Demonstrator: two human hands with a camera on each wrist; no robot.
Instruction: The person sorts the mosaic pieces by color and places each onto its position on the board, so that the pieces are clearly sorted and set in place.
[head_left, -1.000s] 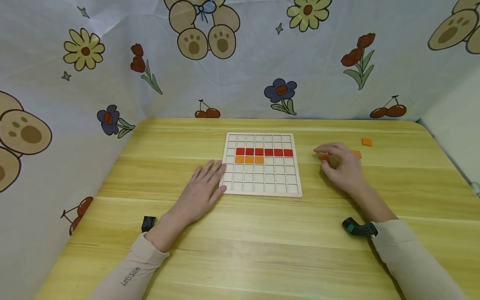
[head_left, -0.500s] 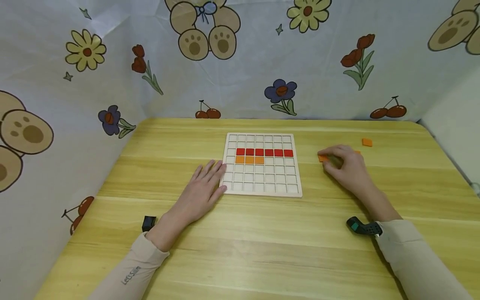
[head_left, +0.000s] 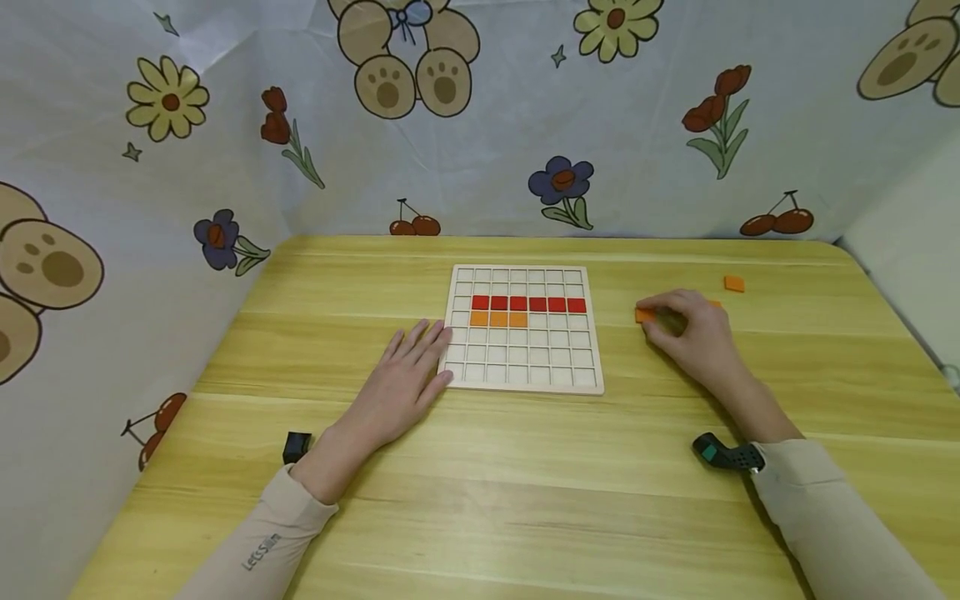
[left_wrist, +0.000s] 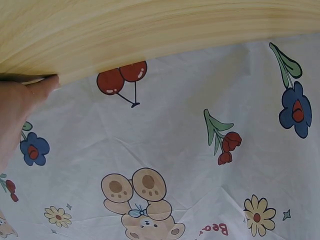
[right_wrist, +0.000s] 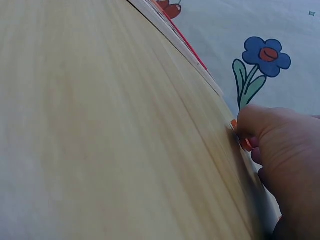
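Note:
In the head view a pale square grid board point(head_left: 561, 358) lies mid-table, with a row of red tiles point(head_left: 518, 303) and below it a shorter row of three orange tiles point(head_left: 498, 319). My left hand point(head_left: 397, 387) rests flat with straight fingers, fingertips and thumb at the board's left edge. To the right of the board, my right hand point(head_left: 697, 342) pinches an orange tile point(head_left: 642, 316) between thumb and index finger, low over the table. Bits of orange point(right_wrist: 247, 145) also show by the fingers in the right wrist view. The hand covers part of the tile.
One loose orange tile point(head_left: 733, 284) lies farther back on the right of the wooden table point(head_left: 510, 492). Another orange tile point(head_left: 716, 305) shows partly behind my right hand. A patterned cloth point(head_left: 487, 142) hangs along the table's back and left edges.
My right hand has shifted slightly right, and its thumb and index finger have closed on the orange tile. My left hand and the board stay as they were.

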